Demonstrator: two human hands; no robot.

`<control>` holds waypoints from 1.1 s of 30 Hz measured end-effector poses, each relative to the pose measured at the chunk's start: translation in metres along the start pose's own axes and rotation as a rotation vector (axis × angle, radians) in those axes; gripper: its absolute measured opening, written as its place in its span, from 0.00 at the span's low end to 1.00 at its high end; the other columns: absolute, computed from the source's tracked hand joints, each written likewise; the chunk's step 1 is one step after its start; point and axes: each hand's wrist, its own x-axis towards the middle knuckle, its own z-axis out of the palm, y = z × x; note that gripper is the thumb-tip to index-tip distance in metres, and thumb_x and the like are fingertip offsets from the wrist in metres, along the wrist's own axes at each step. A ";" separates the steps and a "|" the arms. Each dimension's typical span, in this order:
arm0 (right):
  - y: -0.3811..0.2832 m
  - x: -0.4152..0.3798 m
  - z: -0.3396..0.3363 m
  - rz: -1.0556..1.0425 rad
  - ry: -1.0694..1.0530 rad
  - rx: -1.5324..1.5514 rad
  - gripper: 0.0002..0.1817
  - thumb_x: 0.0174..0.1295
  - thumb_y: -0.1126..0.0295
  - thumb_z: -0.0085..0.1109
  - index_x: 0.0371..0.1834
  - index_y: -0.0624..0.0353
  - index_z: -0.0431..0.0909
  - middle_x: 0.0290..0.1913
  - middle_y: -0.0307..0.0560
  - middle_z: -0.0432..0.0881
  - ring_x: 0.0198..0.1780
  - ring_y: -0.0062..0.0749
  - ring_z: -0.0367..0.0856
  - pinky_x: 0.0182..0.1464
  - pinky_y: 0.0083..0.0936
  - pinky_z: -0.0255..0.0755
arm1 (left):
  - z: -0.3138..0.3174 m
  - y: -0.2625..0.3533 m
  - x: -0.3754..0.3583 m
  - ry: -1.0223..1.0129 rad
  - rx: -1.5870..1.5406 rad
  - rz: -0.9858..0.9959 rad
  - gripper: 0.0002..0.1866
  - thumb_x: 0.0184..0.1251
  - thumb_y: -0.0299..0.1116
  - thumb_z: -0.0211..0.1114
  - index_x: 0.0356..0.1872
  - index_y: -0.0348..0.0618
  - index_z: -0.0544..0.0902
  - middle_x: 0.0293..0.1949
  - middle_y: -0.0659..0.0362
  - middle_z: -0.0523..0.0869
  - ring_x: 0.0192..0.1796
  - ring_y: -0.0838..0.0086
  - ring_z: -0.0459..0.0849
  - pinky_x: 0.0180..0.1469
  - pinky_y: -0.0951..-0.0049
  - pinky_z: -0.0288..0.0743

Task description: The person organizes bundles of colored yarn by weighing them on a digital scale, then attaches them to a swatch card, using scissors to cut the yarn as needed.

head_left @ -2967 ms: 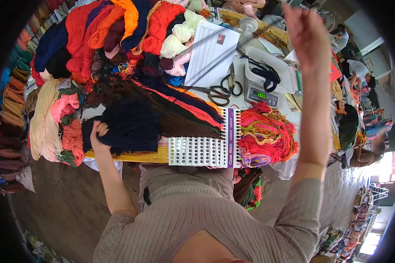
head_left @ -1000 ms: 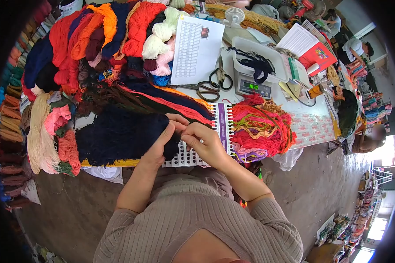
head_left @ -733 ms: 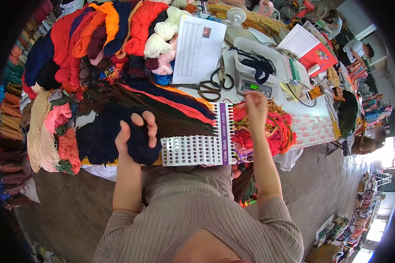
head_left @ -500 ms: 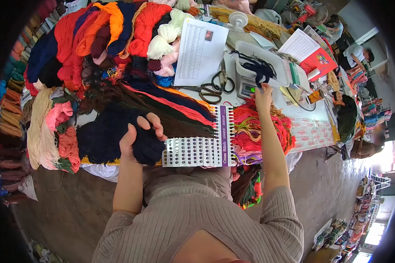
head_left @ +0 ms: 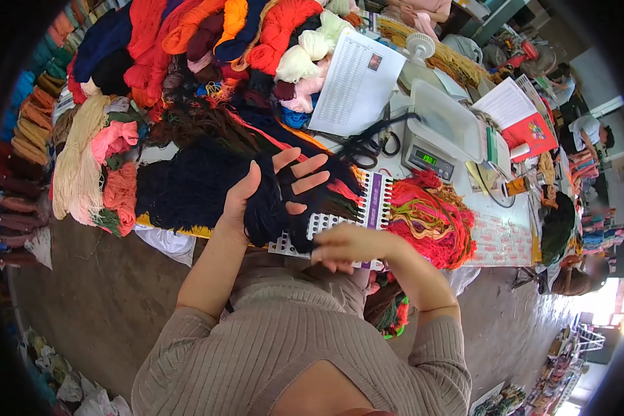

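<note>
Hands, two. Left hand: palm up, fingers spread wide, navy yarn lying across it. Right hand: fingers curled, blurred, just beside the yarn's near end; whether it grips any, cannot tell.

Card, one: white, punched with rows of holes, partly under the yarn; purple band with lettering too small to read. Coloured strands lead to its far end. Bundle, one: red, pink, olive and purple threads, at the card's right edge, on the desk.

Skeins at left, three: cream, pink, salmon.

Scissors, partly hidden by dark strands that stretch from near the left hand to the tray; number of pairs unclear.

Scale, one: green digits 1901, decimal point unclear; tray, one, clear plastic, on top.

Sheet, one: printed table, small picture, text illegible. Red booklet, one. Fan, one, white.

Other people, three: one beyond the desk, two far right.
</note>
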 end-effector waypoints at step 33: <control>-0.041 0.007 0.015 -0.538 1.074 -0.547 0.06 0.53 0.76 0.61 0.33 0.64 0.75 0.30 0.50 0.75 0.31 0.42 0.77 0.31 0.28 0.70 | 0.021 -0.026 0.008 0.118 1.179 0.120 0.26 0.69 0.47 0.50 0.59 0.38 0.71 0.59 0.53 0.71 0.62 0.70 0.68 0.65 0.69 0.58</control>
